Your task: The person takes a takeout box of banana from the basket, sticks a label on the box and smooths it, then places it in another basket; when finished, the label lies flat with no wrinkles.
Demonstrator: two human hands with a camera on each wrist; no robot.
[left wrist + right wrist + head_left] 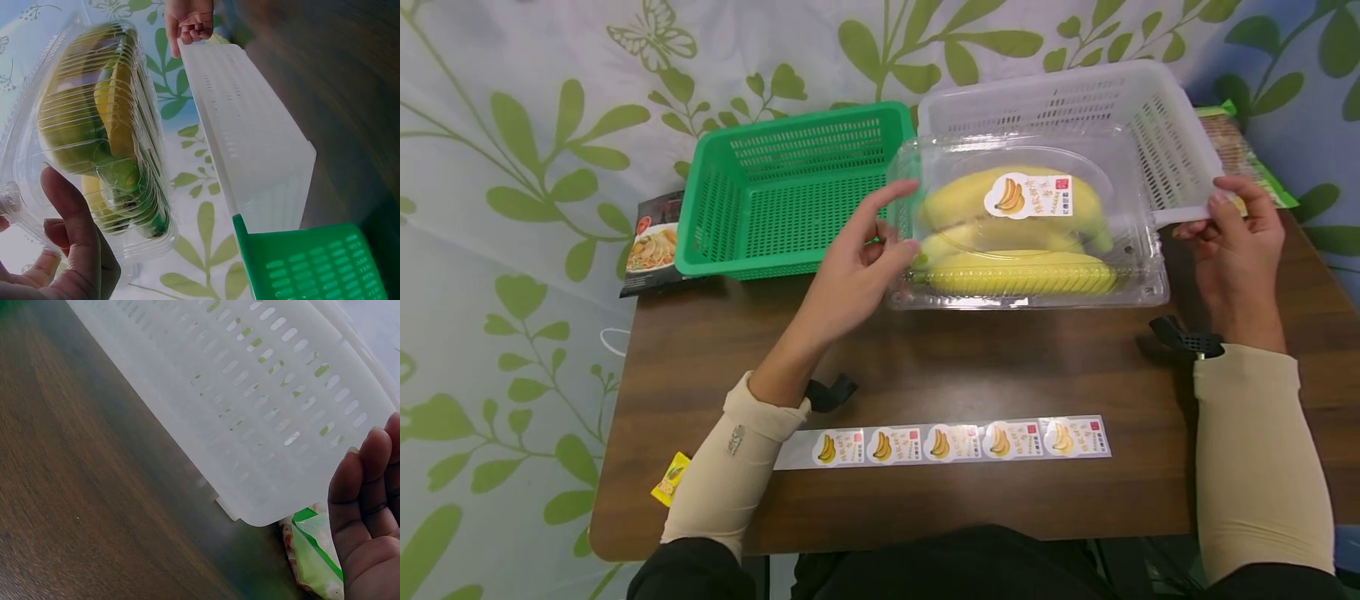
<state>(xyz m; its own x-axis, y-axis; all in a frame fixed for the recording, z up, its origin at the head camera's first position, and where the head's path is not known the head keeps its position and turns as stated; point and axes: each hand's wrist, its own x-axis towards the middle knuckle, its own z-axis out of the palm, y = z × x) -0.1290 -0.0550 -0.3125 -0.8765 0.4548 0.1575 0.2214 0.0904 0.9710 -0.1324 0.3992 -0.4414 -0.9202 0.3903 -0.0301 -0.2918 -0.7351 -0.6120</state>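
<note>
My left hand [859, 265] grips the left end of a clear plastic clamshell box [1138, 271], thumb and fingers on its edge. Yellow bananas [1022, 273] lie inside it, and a banana sticker [1028, 196] shows on its top. In the left wrist view the box [153, 247] is held up, apart from the baskets. My right hand [1238, 254] pinches the right rim of a white plastic basket [1176, 146], thumb on top. The box covers much of this basket in the head view. The right wrist view shows the basket's slotted side [250, 419] beside the curled fingers [347, 481].
Left of the white basket stands a green basket [797, 212] with a bare floor. A black noodle packet [653, 242] leans at its left, and a green-edged packet [1238, 150] lies far right. Nearer on the wooden table [1000, 367] are a sticker strip [922, 446] and a small yellow packet [670, 479].
</note>
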